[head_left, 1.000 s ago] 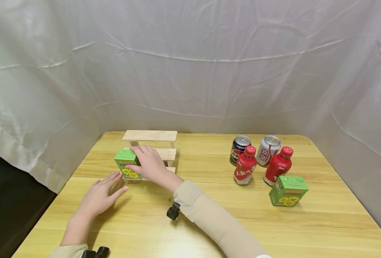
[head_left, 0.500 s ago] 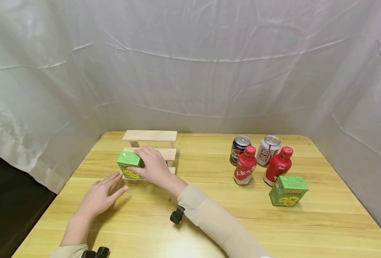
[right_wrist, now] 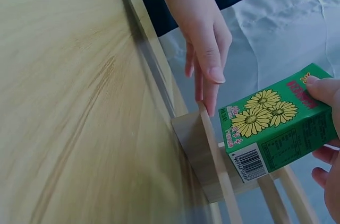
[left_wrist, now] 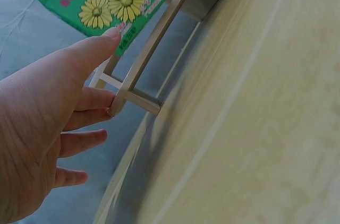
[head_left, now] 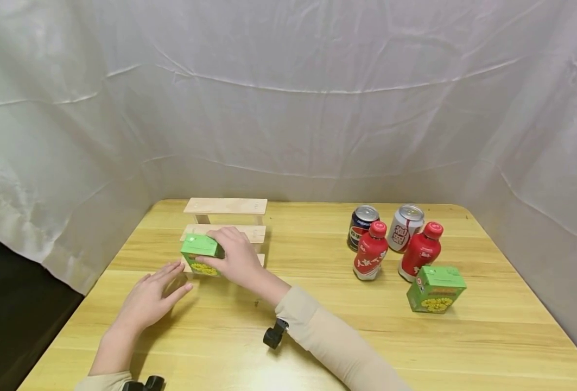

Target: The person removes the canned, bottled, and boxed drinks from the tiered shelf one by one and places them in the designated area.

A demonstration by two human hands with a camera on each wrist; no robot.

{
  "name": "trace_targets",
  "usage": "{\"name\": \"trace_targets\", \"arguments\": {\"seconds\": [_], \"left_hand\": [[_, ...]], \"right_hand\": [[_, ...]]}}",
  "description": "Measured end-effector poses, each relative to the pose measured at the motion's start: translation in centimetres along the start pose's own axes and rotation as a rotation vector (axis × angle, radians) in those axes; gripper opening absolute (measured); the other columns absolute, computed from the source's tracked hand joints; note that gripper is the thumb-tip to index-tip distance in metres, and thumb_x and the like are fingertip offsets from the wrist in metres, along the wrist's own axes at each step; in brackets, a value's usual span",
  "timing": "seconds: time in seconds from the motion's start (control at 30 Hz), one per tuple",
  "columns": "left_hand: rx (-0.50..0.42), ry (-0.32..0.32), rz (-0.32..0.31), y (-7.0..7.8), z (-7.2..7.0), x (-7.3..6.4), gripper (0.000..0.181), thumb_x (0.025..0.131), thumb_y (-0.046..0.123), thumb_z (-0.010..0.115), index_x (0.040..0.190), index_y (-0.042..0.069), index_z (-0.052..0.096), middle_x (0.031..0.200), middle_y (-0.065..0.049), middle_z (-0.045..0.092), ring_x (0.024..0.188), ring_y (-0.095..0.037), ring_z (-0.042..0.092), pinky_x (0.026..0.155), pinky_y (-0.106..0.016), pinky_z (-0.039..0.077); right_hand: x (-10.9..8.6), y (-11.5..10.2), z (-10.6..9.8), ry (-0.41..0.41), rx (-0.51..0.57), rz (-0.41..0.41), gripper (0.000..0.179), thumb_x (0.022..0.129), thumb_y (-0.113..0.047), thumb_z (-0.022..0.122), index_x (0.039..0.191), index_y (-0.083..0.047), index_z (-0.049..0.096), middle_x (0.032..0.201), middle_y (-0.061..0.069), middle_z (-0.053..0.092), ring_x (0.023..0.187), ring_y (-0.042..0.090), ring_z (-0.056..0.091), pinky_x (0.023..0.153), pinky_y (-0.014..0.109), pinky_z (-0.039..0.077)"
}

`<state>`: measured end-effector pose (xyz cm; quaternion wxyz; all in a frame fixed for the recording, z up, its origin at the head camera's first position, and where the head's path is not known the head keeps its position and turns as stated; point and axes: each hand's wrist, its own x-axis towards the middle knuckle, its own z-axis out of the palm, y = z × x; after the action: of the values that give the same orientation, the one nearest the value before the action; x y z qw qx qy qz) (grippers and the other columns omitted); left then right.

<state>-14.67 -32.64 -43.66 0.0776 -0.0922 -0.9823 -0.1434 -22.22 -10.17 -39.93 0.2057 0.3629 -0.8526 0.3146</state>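
Note:
My right hand (head_left: 239,259) grips a green drink carton (head_left: 201,246) with yellow flowers on its front, thumb on the front face and fingers behind. It stands upright at the lowest step of a small three-tier wooden stand (head_left: 226,206), near that step's left end. In the right wrist view, the bottom of the carton (right_wrist: 271,128) is right at the step's board. My left hand (head_left: 146,301) has loosely extended fingers, their tips touching the left end of the lowest board (left_wrist: 127,88). Its thumb overlaps the carton's lower edge in the left wrist view.
On the wooden table's right side stand a dark can (head_left: 363,225), a white can (head_left: 406,228), two red bottles (head_left: 370,252) and a second green carton (head_left: 436,290). Grey-white cloth (head_left: 298,108) hangs around the back and sides of the table.
My right hand has shifted the carton a little to the right and down along the lowest step. The left hand stays at the end of the board.

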Motion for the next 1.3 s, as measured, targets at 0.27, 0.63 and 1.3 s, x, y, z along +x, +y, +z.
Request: {"name": "trace_targets", "arguments": {"seconds": [0.27,0.63,1.3], "left_hand": [[0.009,0.014,0.01,0.0,0.1,0.1,0.067,0.095,0.054,0.053,0.142,0.006,0.05,0.149,-0.018,0.047,0.136,-0.041,0.044,0.11,-0.069,0.029],[-0.002,0.01,0.006,0.1,0.1,0.1,0.067,0.095,0.054,0.053,0.142,0.007,0.049,0.149,-0.017,0.046,0.136,-0.041,0.044,0.11,-0.068,0.028],[-0.033,-0.007,-0.003,0.0,0.0,-0.2,0.067,0.095,0.054,0.053,0.144,0.008,0.047,0.151,-0.017,0.043,0.137,-0.041,0.042,0.111,-0.068,0.027]], "right_hand": [[-1.1,0.6,-1.5,0.051,-0.048,-0.069,0.051,0.082,-0.047,0.074,0.119,-0.014,0.065,0.108,-0.003,0.068,0.103,0.011,0.058,0.087,0.024,0.048],[-3.4,1.7,-3.9,0.049,-0.124,-0.177,0.05,0.08,-0.047,0.076,0.115,-0.011,0.067,0.102,-0.003,0.067,0.1,0.012,0.059,0.09,0.028,0.05],[-7.9,4.9,-8.6,0.063,-0.148,-0.245,0.049,0.077,-0.043,0.079,0.111,-0.01,0.067,0.101,-0.001,0.068,0.098,0.013,0.061,0.096,0.03,0.052]]}}
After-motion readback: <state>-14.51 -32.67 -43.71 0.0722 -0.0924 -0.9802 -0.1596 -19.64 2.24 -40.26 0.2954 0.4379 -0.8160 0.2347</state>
